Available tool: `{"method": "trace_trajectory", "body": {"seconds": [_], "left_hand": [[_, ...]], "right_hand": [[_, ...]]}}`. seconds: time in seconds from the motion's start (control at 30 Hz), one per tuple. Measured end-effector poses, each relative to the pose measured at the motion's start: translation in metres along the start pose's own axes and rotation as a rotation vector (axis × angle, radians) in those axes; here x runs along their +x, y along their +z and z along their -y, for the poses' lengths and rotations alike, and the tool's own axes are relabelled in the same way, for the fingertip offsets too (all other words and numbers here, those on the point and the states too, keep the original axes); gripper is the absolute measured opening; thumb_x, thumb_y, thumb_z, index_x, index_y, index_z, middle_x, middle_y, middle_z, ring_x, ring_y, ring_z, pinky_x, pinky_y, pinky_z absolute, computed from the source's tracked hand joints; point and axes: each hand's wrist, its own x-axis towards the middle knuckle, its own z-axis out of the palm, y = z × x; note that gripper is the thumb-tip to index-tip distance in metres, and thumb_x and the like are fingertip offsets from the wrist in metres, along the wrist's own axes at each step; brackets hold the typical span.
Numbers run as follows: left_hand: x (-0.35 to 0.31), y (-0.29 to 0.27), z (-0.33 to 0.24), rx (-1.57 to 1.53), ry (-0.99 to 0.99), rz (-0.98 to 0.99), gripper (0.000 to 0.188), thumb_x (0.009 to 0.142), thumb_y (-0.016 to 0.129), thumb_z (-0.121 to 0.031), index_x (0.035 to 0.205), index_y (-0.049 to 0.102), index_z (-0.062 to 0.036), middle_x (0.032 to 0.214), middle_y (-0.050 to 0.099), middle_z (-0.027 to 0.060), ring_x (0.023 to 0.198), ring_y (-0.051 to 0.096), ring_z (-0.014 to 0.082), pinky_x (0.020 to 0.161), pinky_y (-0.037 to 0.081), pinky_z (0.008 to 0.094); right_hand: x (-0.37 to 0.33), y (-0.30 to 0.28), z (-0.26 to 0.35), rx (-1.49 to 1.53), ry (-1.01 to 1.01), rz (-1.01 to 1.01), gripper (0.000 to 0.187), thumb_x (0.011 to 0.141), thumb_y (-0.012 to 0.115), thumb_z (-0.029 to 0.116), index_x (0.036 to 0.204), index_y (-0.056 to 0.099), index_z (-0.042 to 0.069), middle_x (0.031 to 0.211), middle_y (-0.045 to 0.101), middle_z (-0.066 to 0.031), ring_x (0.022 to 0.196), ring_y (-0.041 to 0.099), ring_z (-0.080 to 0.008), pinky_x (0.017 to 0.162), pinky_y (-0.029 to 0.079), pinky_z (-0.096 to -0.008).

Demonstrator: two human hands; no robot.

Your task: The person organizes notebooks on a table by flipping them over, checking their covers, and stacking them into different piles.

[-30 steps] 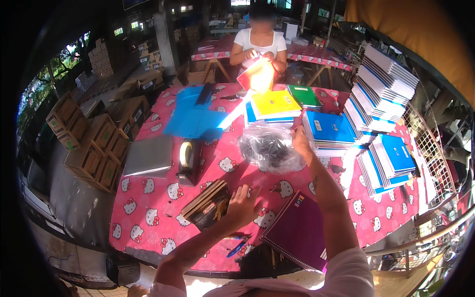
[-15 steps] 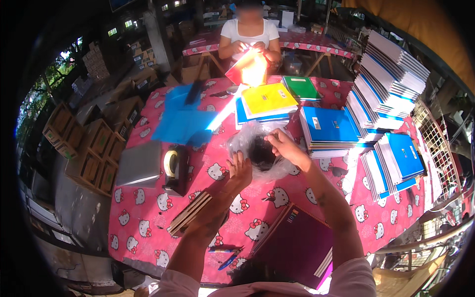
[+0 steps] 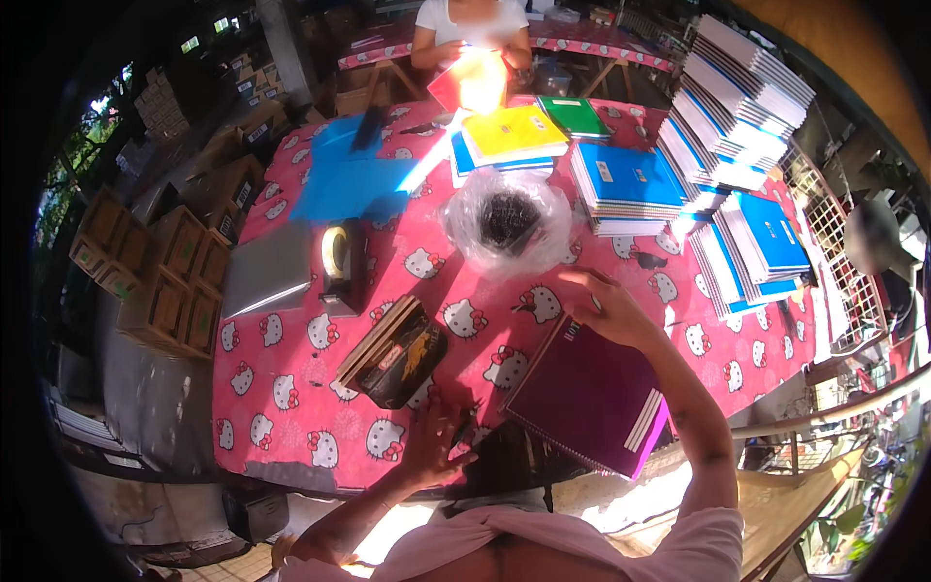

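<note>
1. The widest thing in view, the counter under pink cat-print cloth, carries several finished-looking piles: a tall, leaning stack of white-paged, blue-covered notebooks, a lower blue-topped notebook stack beside it, and a yellow-covered notebook on top of blue ones. Stacking there seems done.

2. The large purple spiral-bound notebook lies closed on the near part of the counter, tilted, its wire edge toward the lower left. It is apart from every pile; how much is left to do with it cannot be told.

3. The clear, crumpled plastic bag sits beyond the notebook, with a black mass showing in its middle. Neither hand touches it, and the contents look far from used up.

4. The dark printed block with tan layered edges rests left of the notebook, near the left hand.

5. The right hand is released, fingers parted and loosely curved, over the notebook's top edge; whether it touches the cover is unclear.

6. The left hand is low at the block's near end, fingers spread beside a thin dark object. Shadow hides whether it grasps this.
</note>
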Motion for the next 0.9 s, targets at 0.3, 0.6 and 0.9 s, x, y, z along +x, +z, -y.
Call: {"method": "trace_trajectory", "body": {"seconds": [0.3,0.6,0.9], "left_hand": [[-0.024,0.03,0.006,-0.669,-0.268,-0.185,0.038,0.099,0.05,-0.025,0.13,0.055,-0.0026,0.108,0.06,0.0181,0.101,0.058,0.0297,0.091,0.045,0.0409],[-0.017,0.023,-0.055,-1.524,-0.652,0.153,0.041,0.101,0.052,-0.035,0.118,0.061,0.0006,0.102,0.069,0.0096,0.093,0.07,0.02,0.082,0.056,0.0362],[-0.009,0.037,-0.06,-1.669,-0.647,-0.019,0.038,0.101,0.053,-0.035,0.115,0.061,-0.0004,0.1,0.071,0.0142,0.088,0.072,0.0253,0.073,0.06,0.0359]], "right_hand": [[-0.08,0.115,0.073,-0.399,-0.19,0.221,0.066,0.083,0.071,0.046,0.139,0.05,0.019,0.145,0.049,-0.0061,0.141,0.037,-0.0269,0.117,0.018,-0.0619],[-0.085,0.134,0.061,-0.43,-0.175,0.223,0.043,0.081,0.068,0.032,0.121,0.061,0.018,0.127,0.059,-0.0029,0.13,0.047,-0.0229,0.117,0.017,-0.0586],[-0.086,0.138,0.053,-0.41,-0.241,0.158,0.04,0.085,0.063,0.027,0.123,0.059,0.018,0.125,0.059,-0.0034,0.128,0.048,-0.0235,0.116,0.017,-0.0573]]}}
